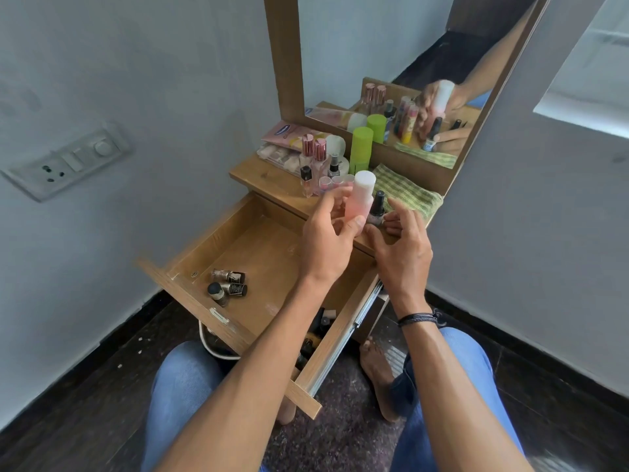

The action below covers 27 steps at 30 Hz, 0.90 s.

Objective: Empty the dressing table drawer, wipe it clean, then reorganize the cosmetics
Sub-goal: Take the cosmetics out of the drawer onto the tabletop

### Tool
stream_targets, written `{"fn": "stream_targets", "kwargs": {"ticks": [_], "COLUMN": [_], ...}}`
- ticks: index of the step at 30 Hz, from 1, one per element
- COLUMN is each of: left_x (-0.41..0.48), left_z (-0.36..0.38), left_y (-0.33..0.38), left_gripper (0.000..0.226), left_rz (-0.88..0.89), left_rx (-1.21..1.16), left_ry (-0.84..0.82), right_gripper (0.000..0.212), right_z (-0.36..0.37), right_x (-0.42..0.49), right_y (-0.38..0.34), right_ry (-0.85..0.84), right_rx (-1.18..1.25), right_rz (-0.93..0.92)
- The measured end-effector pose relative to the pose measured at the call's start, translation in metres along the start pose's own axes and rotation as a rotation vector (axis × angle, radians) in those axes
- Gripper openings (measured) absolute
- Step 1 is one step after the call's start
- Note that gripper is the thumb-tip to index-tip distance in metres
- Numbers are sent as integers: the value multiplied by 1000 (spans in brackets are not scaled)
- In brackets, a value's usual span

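Drawer (265,253) stands pulled open below the tabletop (258,175), small bottles (228,284) lying inside. Our left grip (326,240) clamps a pink bottle (360,199) over the tabletop's edge. Just beside it, our right grip (403,248) pinches a dark-capped bottle (377,207).

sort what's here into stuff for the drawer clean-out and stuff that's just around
Job: drawer, pink bottle in left hand, small dark bottle at right hand, three little bottles, striped cloth.
Lying about: wall socket, mirror, white cable.
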State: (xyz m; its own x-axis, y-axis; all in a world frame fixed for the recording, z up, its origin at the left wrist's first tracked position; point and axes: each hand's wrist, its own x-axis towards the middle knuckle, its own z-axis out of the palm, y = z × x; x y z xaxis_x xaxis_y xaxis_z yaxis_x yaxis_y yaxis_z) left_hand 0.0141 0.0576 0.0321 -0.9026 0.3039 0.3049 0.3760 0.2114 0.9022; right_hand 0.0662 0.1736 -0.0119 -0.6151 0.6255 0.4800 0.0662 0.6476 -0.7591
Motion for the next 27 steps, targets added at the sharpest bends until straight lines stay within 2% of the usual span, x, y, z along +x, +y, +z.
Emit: {"fn": "stream_targets", "kwargs": {"ticks": [5,10,20,27], "left_x": [-7,-24,-28,-24], "left_z": [-1,-16,-63,-70], "left_y": [-1,4,-23,-32], "left_gripper": [44,37,35,37], "left_rz": [-39,-88,-244,-297], "left_rx": [-13,-155,-255,-277], "left_ry": [49,137,379,425], "right_gripper": [52,53,41,39], "right_z": [-1,-2,3,0], "right_x": [0,0,11,21], "right_y": [-1,-2,-14,-18], "right_ry": [-1,-16,-3,-129], "right_rx": [-3,25,-28,-141], "right_rz": [1,15,84,97]}}
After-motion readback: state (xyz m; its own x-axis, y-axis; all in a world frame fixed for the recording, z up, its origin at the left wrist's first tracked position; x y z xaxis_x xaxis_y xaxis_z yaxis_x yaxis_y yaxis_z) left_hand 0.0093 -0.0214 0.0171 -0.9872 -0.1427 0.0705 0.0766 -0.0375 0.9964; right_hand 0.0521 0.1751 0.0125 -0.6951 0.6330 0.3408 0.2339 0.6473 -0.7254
